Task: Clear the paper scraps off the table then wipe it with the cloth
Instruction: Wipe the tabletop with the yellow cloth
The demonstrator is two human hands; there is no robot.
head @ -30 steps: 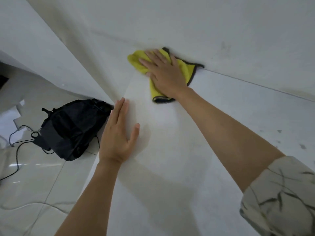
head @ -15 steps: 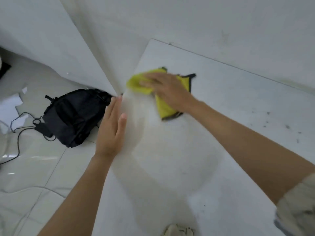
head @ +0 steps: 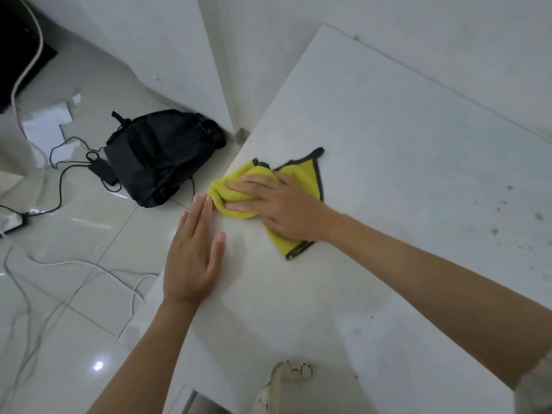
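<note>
A yellow cloth (head: 301, 174) with a dark grey border lies bunched on the white table (head: 388, 144) near its left edge. My right hand (head: 280, 204) presses flat on the cloth, fingers spread and pointing left. My left hand (head: 194, 252) lies flat and open at the table's left edge, its fingertips just short of the cloth. Small dark specks (head: 507, 210) dot the table at the right. Torn white paper scraps (head: 47, 121) lie on the floor at the far left.
A black backpack (head: 161, 156) sits on the glossy tiled floor beside the table's left edge, with black cables and a charger (head: 101, 171) next to it. White cables (head: 89, 264) trail across the floor. White walls (head: 418, 34) border the table's far side.
My right hand has dragged the cloth from the far corner toward me along the left edge. The view has pulled back; my left hand has stayed flat at the edge.
</note>
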